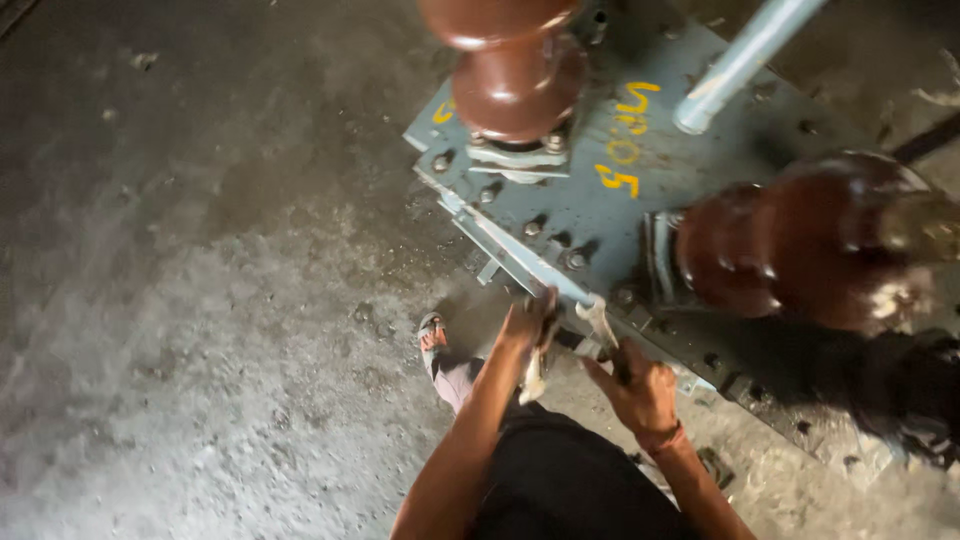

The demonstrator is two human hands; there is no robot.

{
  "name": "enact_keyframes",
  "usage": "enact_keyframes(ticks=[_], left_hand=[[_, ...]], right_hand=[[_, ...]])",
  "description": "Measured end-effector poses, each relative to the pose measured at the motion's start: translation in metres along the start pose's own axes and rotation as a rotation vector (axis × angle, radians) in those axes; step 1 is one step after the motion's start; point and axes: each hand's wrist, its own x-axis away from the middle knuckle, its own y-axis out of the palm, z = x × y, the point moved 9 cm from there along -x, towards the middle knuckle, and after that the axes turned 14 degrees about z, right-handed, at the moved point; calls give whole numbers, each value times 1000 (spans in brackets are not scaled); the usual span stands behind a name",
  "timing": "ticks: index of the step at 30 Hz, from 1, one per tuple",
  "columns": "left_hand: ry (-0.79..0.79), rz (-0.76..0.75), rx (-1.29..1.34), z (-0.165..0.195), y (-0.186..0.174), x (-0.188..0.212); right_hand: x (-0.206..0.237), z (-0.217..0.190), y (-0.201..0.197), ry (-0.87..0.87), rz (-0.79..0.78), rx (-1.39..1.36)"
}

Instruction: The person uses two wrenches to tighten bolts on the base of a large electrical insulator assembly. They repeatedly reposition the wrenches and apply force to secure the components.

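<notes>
Nearest the camera, the person's dark trousers and two bare forearms reach forward over a rough grey concrete floor (200, 330); a sandalled foot (432, 335) shows beside the left arm.

The left hand (525, 325) is closed around a pale metal spanner (535, 375), whose handle hangs down from the fist while its head sits up at the rim of the cover. The right hand (640, 385), with a reddish band at the wrist, is clamped on a second pale metal spanner (598, 322), which angles up to the same spot. Both tools meet at the near edge flange (520, 262) of a grey-blue steel transformer cover (620, 215), where one fastening is being worked; the fastening itself is hidden behind the fingers and tool heads.

How far the job stands is only partly readable. A row of dark bolt heads (575, 260) sits in place along the flange on the far side of the hands, so by this view much of the rim remains fastened. Whether these are tight or loosened cannot be told.

Farther off, two glossy brown porcelain insulators stand on the cover, one at the top (515, 75) and one at the right (810, 245), with yellow painted marks between them and a pale blue-grey pipe (745, 60) crossing above.
</notes>
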Motion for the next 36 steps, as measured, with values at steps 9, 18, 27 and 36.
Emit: enact_keyframes(ticks=[9,18,27,36], left_hand=[[312,-398,-416,-18,73,113],[15,-88,-639,-19,47,99],[93,90,-768,17,-51,96],[101,286,-658,55,-91,120]], right_hand=[[35,8,-54,134,93,18],[25,89,-147,507,539,264],[-21,140,-146,500,687,230],[-99,174,-140,631,690,56]])
